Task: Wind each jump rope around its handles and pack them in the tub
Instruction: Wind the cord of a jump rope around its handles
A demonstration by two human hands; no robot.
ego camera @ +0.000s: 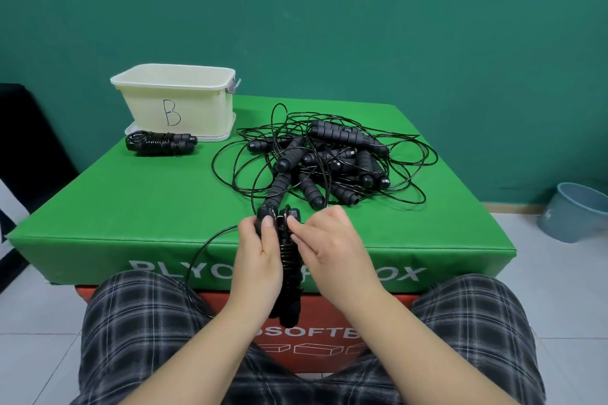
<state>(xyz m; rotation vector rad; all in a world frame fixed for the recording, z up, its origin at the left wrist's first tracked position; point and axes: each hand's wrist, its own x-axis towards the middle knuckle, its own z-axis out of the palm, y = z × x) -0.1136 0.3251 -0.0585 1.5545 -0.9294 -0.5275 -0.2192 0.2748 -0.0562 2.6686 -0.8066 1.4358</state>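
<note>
Lettering on the tub and the two stacked boxes

The cream tub [177,99] carries a hand-drawn blue "B" on its front wall. The front face of the green box [427,253] shows white capitals reading "PLYO", then a stretch hidden behind the hands and the rope bundle, then "OX". The red box [388,302] beneath it shows white capitals of which only "SSOFTB" can be read, the ends cut off by the forearms, with white outline drawings of boxes in a row under the letters.

A gym-like room: green plyo box [164,207], teal wall [329,10], tiled floor [559,273].
</note>
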